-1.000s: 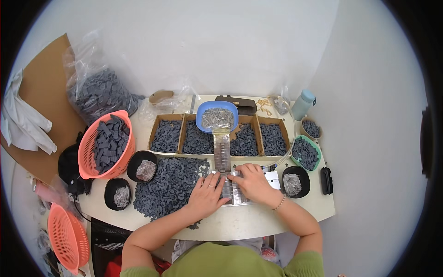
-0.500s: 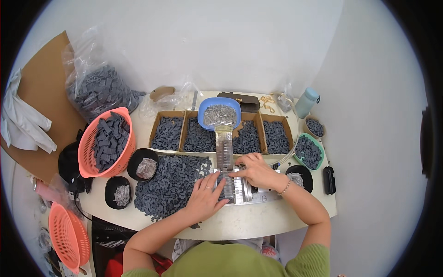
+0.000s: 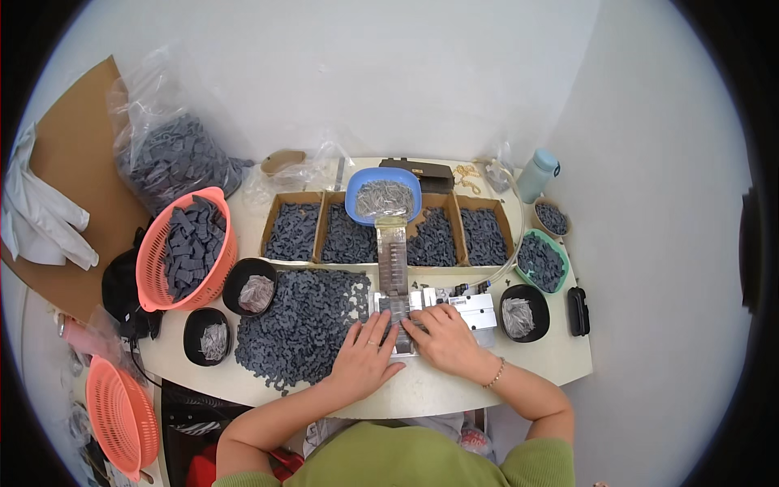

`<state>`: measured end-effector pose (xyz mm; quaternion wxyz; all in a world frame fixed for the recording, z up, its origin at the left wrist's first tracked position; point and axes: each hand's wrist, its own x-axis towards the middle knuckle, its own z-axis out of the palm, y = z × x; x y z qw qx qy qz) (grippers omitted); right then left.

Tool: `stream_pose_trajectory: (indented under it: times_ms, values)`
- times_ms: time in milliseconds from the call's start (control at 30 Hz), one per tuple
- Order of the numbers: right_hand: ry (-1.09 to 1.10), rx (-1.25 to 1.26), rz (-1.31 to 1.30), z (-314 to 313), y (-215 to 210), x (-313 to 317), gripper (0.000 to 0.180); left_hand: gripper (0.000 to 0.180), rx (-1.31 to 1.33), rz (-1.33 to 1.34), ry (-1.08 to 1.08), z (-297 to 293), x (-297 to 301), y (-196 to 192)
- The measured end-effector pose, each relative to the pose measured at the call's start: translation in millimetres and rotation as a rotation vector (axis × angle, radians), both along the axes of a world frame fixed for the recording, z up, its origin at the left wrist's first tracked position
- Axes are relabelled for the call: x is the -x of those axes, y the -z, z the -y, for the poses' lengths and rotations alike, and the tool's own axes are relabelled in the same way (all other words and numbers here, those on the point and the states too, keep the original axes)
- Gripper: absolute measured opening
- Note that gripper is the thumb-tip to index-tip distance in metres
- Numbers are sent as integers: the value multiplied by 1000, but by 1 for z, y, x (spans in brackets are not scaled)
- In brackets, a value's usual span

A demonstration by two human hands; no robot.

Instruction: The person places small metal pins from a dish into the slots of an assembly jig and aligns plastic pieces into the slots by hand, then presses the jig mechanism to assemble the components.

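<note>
A metal fixture [image 3: 378, 302] with a slotted clear-topped channel [image 3: 393, 258] running back from it lies at the middle of the table. My left hand [image 3: 362, 361] rests on its left part, fingers stretched forward over the slots. From the other side my right hand [image 3: 445, 342] lies on it, fingers extended and fingertips close to the left ones. Neither hand shows anything held, though the spots under the fingertips are hidden. A silver block [image 3: 474, 310] with thin hoses stands beside my right hand. Behind the channel sits a blue bowl [image 3: 350, 195] of thin metal pins.
Small dark grey pieces [image 3: 300, 325] form a loose heap left of my left hand. Cardboard boxes [image 3: 322, 231] of grey pieces stand behind. Black bowls [image 3: 545, 321] of pins, a green tray [image 3: 563, 280], a pink basket [image 3: 146, 284] and a blue bottle [image 3: 537, 174] surround them.
My right hand has moved nearer to me and leftward along the fixture, uncovering the silver block. My left hand has shifted slightly toward me.
</note>
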<state>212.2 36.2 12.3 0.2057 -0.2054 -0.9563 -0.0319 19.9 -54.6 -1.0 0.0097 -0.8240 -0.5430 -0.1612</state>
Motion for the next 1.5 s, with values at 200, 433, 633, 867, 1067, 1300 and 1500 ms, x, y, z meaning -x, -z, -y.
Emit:
stream_pose_trajectory:
  times_ms: [200, 433, 633, 867, 1067, 1300, 1500]
  values:
    - [-1, 99, -63, -14, 1, 8, 34, 62, -18, 39, -20, -7, -2, 3]
    - [-14, 9, 2, -5, 0, 12, 33, 70, 47, 93, -19, -3, -5, 3]
    - [57, -102, 101, 5, -5, 13, 37, 72, 34, 71, -18, -3, -6, 0]
    - [69, 20, 16, 1, 2, 13, 35, 69, 78, 124, 6, 2, -4, 0]
    - [50, 280, -123, -18, 4, 11, 19, 64, 107, 155, -27, -7, 7, -2]
    - [12, 323, -11, -28, -7, 24, 9, 64, 81, 109, 28, -4, 8, 1]
    - [36, 307, 79, -33, -6, 31, 9, 67, 85, 103, -37, -9, 13, -1]
